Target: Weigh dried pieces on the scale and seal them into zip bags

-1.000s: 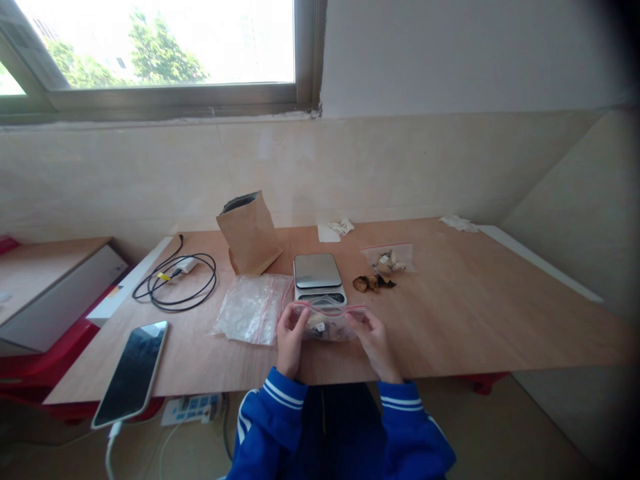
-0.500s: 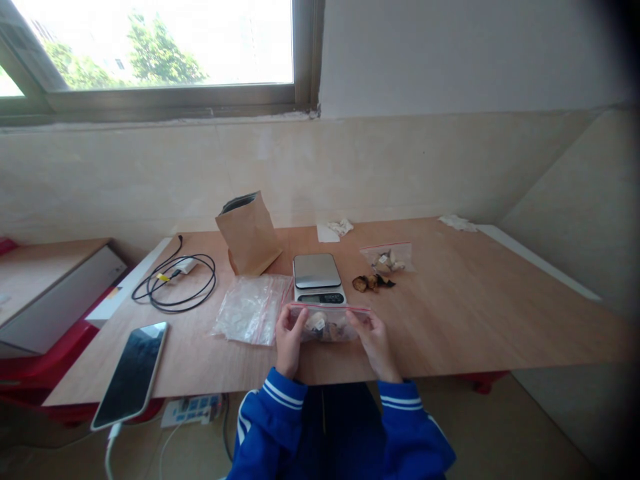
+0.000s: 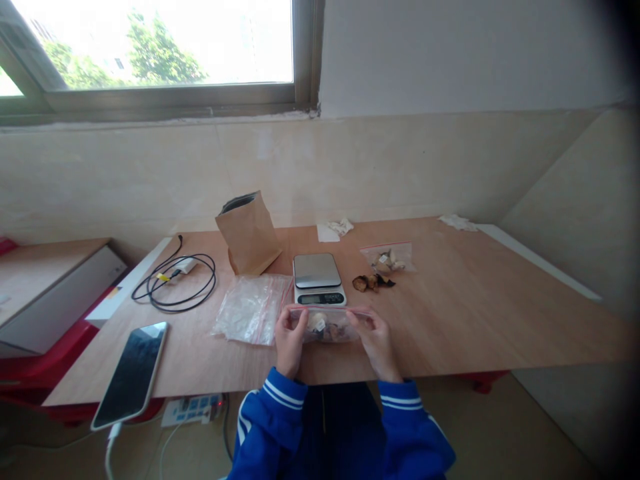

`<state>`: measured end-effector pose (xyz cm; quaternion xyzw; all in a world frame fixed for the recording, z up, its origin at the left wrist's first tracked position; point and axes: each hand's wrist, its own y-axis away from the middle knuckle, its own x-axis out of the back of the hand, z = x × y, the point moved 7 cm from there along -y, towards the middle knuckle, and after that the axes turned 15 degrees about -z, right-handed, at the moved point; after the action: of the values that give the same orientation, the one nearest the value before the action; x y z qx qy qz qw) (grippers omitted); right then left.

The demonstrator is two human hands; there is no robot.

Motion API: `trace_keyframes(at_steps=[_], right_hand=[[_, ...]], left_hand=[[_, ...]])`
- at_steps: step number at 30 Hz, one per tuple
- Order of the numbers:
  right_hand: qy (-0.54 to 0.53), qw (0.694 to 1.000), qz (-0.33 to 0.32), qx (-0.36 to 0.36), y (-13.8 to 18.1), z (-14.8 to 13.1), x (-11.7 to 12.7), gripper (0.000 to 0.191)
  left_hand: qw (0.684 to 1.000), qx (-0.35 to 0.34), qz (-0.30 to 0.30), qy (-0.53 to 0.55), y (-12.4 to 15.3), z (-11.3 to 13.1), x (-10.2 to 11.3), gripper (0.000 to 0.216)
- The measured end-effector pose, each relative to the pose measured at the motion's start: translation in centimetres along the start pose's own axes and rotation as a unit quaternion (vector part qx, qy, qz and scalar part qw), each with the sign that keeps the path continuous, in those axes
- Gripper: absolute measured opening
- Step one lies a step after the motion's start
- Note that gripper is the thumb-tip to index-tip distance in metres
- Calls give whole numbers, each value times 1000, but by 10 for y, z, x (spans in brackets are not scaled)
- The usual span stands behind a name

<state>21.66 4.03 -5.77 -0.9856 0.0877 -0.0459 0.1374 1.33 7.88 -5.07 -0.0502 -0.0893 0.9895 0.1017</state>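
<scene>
A clear zip-lock bag (image 3: 325, 328) with a red seal strip hangs between my hands, low in front of the scale. Inside it lie dark and pale dried pieces and a small white packet. My left hand (image 3: 290, 339) pinches the bag's top left edge between thumb and fingers. At the top right edge, my right hand (image 3: 373, 337) pinches the same strip. Just beyond the bag stands a digital kitchen scale (image 3: 317, 272) with a bare metal plate. Dark dried slices (image 3: 373, 283) lie on the table right of the scale.
Left of the scale are flat empty zip-lock bags (image 3: 253, 310) and an upright brown paper pouch (image 3: 250, 233). A second filled zip-lock bag (image 3: 387, 258) lies at the right. A coiled black cable (image 3: 214, 280) and a phone (image 3: 133, 377) on a charging cord occupy the left side.
Both hands have shifted the bag's top edge very slightly down, so more of the scale's front panel shows. The grip is unchanged.
</scene>
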Motion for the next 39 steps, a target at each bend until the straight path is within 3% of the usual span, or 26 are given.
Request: trace_keyframes(at_steps=[7,12,20,39], right_hand=[[-54,998,-5,-28,1,6,-4,26],[-118,991,-23,-64,2,12,-9,31],[-95,992,-54,-64,0,6,-14,33],[-94,992,-22,-76,1,14,-10,38]], left_hand=[[1000,-6,4,-3,1,4,-1,22],[999,-16,-25,31,2,7,-7,22],[999,-1,-26,25,1,9,-8,25],[1000,-8,-12,6,2,12,-4,22]])
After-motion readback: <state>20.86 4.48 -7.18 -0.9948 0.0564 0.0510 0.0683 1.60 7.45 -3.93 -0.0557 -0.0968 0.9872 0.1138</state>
